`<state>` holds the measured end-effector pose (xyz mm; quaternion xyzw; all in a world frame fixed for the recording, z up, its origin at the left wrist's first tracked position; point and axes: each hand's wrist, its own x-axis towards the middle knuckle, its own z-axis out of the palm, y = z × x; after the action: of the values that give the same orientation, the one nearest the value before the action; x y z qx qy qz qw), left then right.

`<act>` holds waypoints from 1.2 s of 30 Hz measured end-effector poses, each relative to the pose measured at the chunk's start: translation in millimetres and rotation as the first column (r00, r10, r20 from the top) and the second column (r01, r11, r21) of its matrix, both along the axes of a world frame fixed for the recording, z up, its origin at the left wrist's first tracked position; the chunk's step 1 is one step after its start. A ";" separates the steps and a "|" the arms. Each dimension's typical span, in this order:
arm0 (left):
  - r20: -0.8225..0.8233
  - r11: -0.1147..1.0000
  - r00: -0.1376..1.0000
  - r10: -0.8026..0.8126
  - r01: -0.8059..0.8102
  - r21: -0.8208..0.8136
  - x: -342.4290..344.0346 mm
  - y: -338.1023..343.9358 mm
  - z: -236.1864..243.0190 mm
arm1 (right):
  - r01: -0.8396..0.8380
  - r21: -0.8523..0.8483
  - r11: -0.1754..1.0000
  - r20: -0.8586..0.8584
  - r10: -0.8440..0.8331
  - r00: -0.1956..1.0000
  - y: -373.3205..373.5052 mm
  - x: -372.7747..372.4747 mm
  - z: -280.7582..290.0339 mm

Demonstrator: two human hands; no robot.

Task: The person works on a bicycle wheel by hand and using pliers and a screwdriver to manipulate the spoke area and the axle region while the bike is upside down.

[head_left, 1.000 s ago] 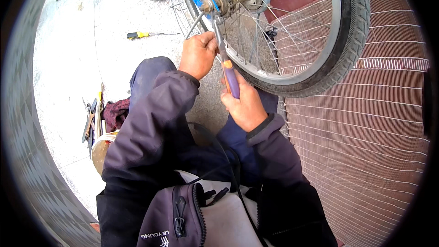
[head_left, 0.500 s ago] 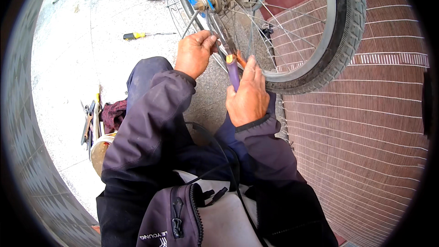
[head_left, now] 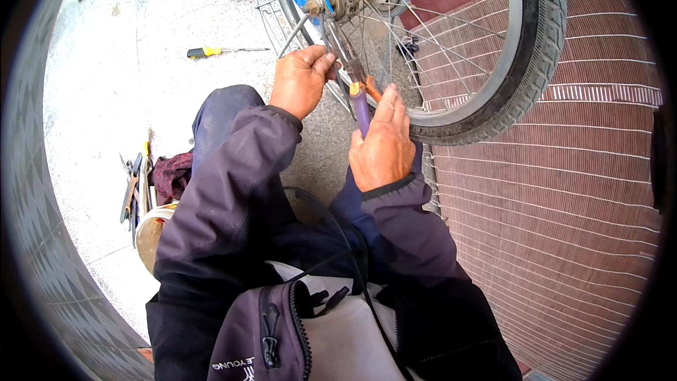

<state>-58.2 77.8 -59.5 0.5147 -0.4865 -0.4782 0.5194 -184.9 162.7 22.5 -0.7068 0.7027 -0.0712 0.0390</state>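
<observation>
From afar, I had the right hand (head_left: 384, 142) around the spread handles of the pliers (head_left: 360, 106), below the bicycle wheel's (head_left: 513, 7) hub (head_left: 340, 0); the left hand (head_left: 302, 79) pinched beside them (on what, I couldn't tell). The wheel sat mounted, the axle nut (head_left: 314, 5) in place; nothing showed any part finished. The tyre (head_left: 546, 49) crowded my right; leftward, toward the screwdriver (head_left: 204, 52), the floor (head_left: 141, 92) gave room.
</observation>
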 end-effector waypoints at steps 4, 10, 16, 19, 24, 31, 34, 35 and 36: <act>-0.011 1.000 1.000 0.007 -0.007 0.001 0.0 0.7 0.2 | -0.027 -0.020 0.999 0.004 0.028 1.000 0.1 0.8 -1.0; -0.053 1.000 0.998 0.014 -0.013 0.003 -1.2 0.1 -1.5 | -0.012 0.014 1.000 0.005 0.012 1.000 -2.2 3.9 3.6; -0.018 0.999 0.999 -0.029 0.029 0.038 1.2 0.2 1.3 | -0.012 -0.012 1.000 -0.015 0.012 1.000 -2.3 3.4 1.3; -0.002 0.998 0.999 -0.043 0.043 0.055 2.4 1.1 2.7 | -0.009 0.006 1.000 -0.005 0.009 1.000 -3.2 3.8 2.7; 0.003 0.999 1.000 -0.023 0.023 0.029 2.5 0.2 -1.3 | -0.001 -0.030 1.000 0.005 0.001 1.000 -7.1 4.5 -0.1; -0.019 0.999 0.999 -0.032 0.033 0.040 0.9 -0.6 -2.5 | -0.024 0.036 0.999 0.264 0.014 0.964 -14.5 -9.0 -5.9; -0.023 0.996 0.998 -0.058 0.060 0.066 1.6 1.1 2.5 | -0.083 0.003 0.997 0.244 0.080 0.966 -17.1 -16.4 -8.1; -0.027 0.996 0.998 -0.058 0.060 0.065 2.2 1.1 3.4 | -0.084 0.016 0.996 0.240 0.077 0.968 -18.2 -16.3 -7.4; -0.041 0.998 0.999 -0.034 0.036 0.046 1.4 0.7 2.0 | -0.084 0.029 0.996 0.235 0.075 0.969 -19.2 -16.3 -6.9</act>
<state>-56.8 78.5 -57.5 0.5082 -0.4735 -0.5088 0.5085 -201.2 143.5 15.5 -0.7202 0.6656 -0.1386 0.1381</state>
